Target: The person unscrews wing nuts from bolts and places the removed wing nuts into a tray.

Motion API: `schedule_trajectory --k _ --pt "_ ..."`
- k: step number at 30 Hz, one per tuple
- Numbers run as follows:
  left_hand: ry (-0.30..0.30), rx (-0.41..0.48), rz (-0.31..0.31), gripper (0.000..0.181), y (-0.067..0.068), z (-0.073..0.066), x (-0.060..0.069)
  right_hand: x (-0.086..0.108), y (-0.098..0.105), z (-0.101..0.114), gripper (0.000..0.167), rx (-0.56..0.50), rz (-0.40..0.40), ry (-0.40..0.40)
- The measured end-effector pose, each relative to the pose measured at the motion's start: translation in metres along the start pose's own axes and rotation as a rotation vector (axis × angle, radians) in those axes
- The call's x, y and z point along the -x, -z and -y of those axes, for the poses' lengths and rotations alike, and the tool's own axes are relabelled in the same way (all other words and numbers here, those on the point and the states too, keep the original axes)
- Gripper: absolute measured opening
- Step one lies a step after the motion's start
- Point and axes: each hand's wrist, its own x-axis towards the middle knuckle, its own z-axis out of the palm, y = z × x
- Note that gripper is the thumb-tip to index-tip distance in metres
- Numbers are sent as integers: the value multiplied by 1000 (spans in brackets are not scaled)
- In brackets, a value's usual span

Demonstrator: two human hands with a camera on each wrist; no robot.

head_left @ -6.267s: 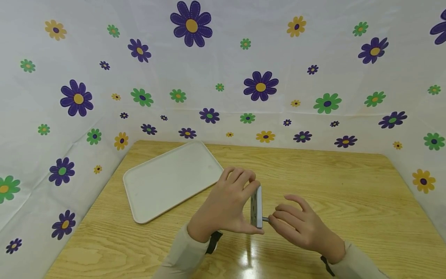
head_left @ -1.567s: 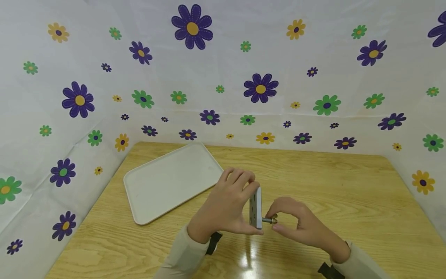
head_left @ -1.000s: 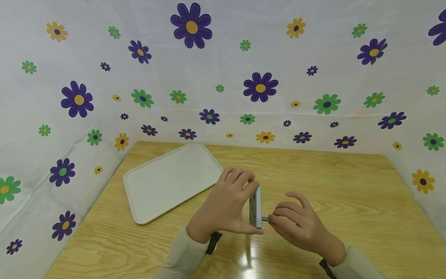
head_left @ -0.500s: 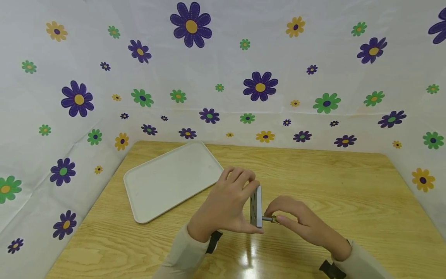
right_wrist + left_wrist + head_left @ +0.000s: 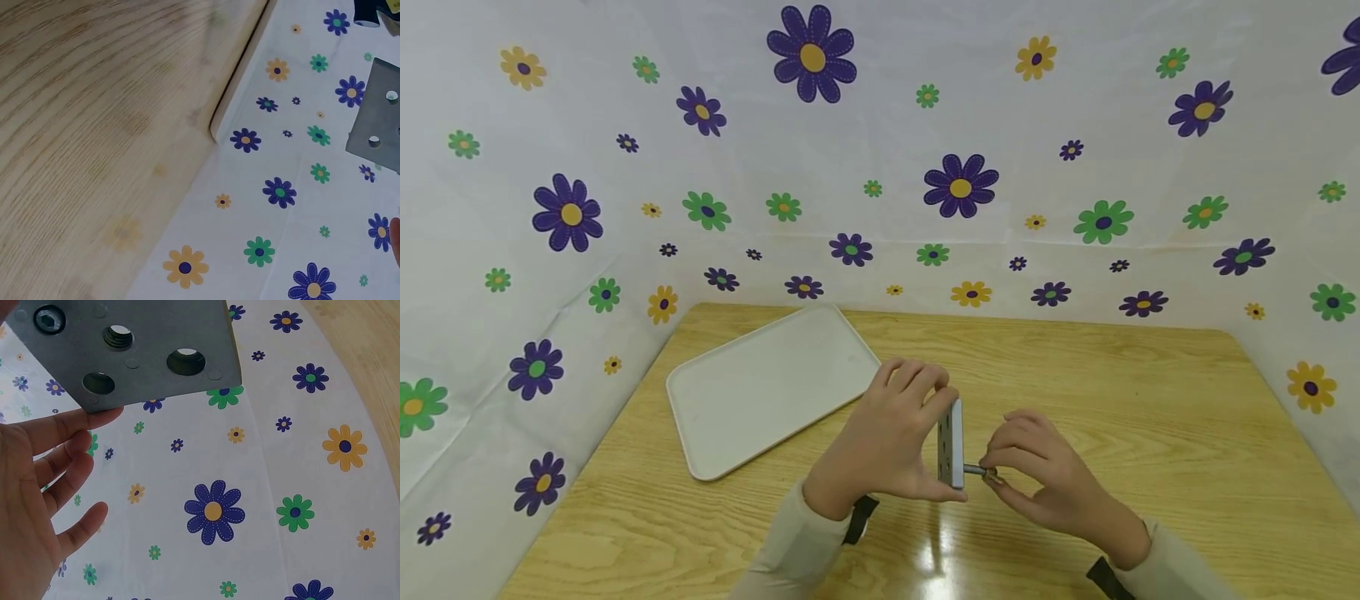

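Observation:
My left hand [image 5: 887, 442] holds a grey metal plate with several holes [image 5: 951, 446] upright by its edges, fingers on top and thumb below. From its right face sticks out a bolt [image 5: 973, 469] with a brass-coloured end [image 5: 991, 476]. The fingertips and thumb of my right hand [image 5: 1045, 483] pinch that end. In the left wrist view the plate [image 5: 150, 356] shows threaded holes, one filled by a round dark end [image 5: 49, 320]; the left hand's fingers [image 5: 62, 444] are under its edge. The right wrist view shows part of the plate [image 5: 378, 119] and one fingertip [image 5: 395, 240].
A white tray [image 5: 767, 392] lies at an angle on the left of the wooden table [image 5: 1120, 392]. White cloth with printed flowers [image 5: 880, 150] hangs behind and at both sides. A dark strap [image 5: 860, 521] circles the left wrist.
The right hand's fingers shift repeatedly about the bolt's end, curling and loosening. Half a second ago they reached over it; now they are drawn back. The left hand and plate stay put.

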Motion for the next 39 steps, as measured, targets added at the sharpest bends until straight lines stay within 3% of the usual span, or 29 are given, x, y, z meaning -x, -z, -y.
schedule_trajectory --k 4,9,14,17,23,29,34,37,39 --pt "-2 2 2 88 0 0 0 0 0 2 24 40 15 -11" --pt "1 7 1 87 0 0 1 1 9 6 14 -92 160 -242" --pt "5 13 6 88 0 0 1 0 16 7 34 -333 306 -522" --pt "3 12 7 88 1 0 1 0 16 6 35 -436 333 -581" --pt "-3 4 -2 89 0 1 1 0 14 4 28 -454 288 -506" --pt "-2 2 -4 89 0 1 2 1 10 5 31 -307 197 -429" --pt "4 4 3 88 0 1 2 3 3 4 7 -125 58 -212" --pt "6 5 9 88 0 1 2 2 0 3 17 -40 -12 -87" --pt "6 6 11 87 0 1 1 2 -1 4 20 -24 -8 -70"
